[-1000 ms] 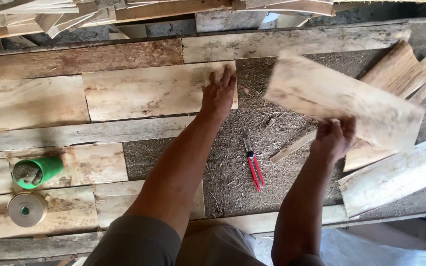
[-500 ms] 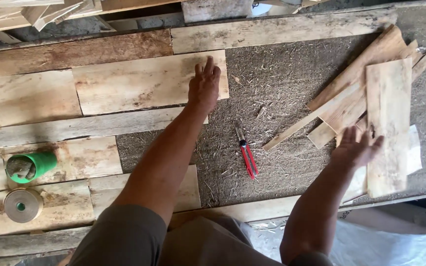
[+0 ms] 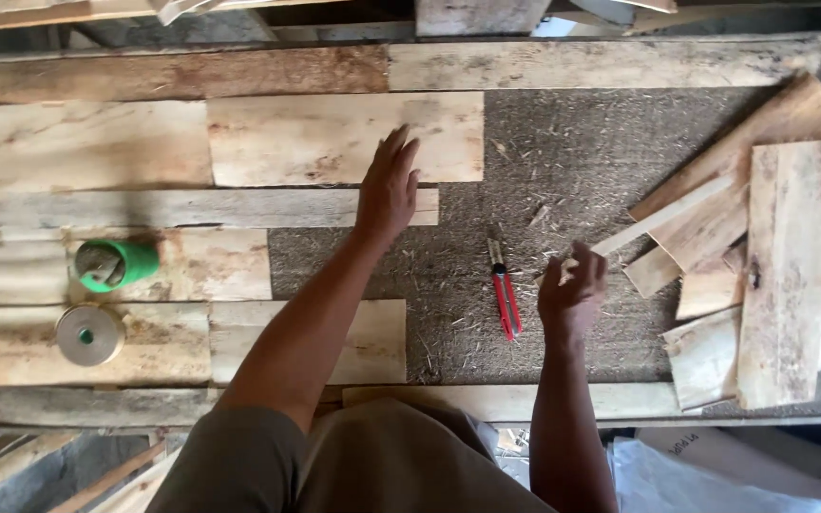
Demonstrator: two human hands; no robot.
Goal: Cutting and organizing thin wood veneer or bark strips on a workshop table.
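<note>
My left hand (image 3: 388, 186) rests flat, fingers spread, on a pale wooden board (image 3: 334, 138) and the narrower plank (image 3: 192, 207) below it. My right hand (image 3: 574, 293) hovers over the rough grey mat (image 3: 572, 161), fingers loosely curled and holding nothing, just right of red-handled pliers (image 3: 503, 290). A pile of loose wooden boards (image 3: 772, 256) lies at the right, the top one a long upright plank.
A green spool (image 3: 111, 265) and a round roll of tape (image 3: 89, 334) sit on boards at the left. Boards laid side by side cover the left half. A long plank (image 3: 382, 66) runs along the far edge. A white sack (image 3: 715, 475) lies below the front edge.
My right hand set the board it held onto the pile at the right, let go, and moved left toward the pliers. My left hand stayed on the pale board.
</note>
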